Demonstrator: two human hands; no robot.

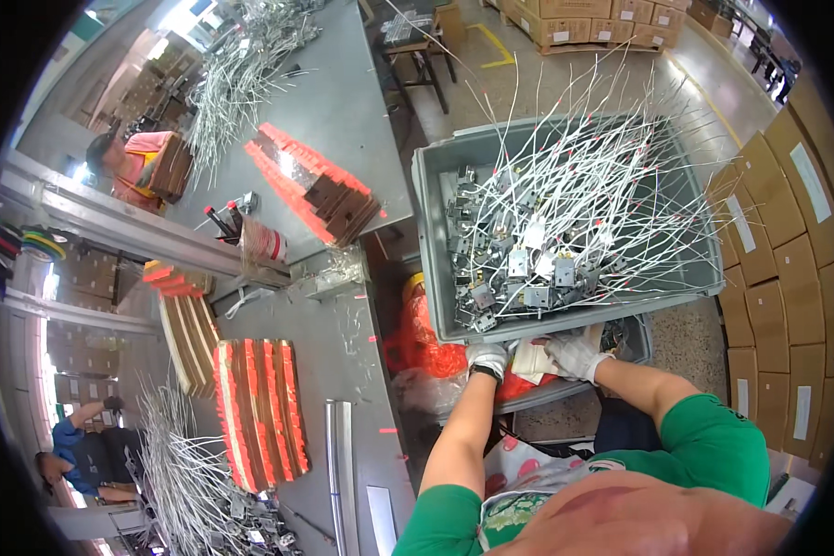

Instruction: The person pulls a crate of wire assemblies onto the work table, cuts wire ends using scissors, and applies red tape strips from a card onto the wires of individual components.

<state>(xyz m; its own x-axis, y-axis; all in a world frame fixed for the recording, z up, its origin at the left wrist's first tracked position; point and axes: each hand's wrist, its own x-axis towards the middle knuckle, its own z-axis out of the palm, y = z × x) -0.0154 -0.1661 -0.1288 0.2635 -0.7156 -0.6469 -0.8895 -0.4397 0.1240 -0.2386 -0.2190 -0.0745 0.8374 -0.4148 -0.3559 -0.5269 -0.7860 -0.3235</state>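
My left hand (487,358), in a white glove with a dark band at the wrist, is at the near rim of a large grey bin (579,328); its fingertips are hidden under the rim. My right hand (576,358), also gloved in white, is just below the same rim, its bent fingers against a cream cloth-like piece (531,361). What lies within those fingers is hidden. The bin holds many small metal box-shaped parts (519,262) with long white wires (612,190) spreading to the right. Under it is a second grey bin (565,393) with red material inside.
Left are grey worktables (334,324) with brown strips edged in red (261,412), a brown-and-red stack (313,185) and wire bundles (181,454). Cardboard boxes (788,278) wall the right side. A red plastic bag (431,343) sits beside the bins. Two other people are at the far left.
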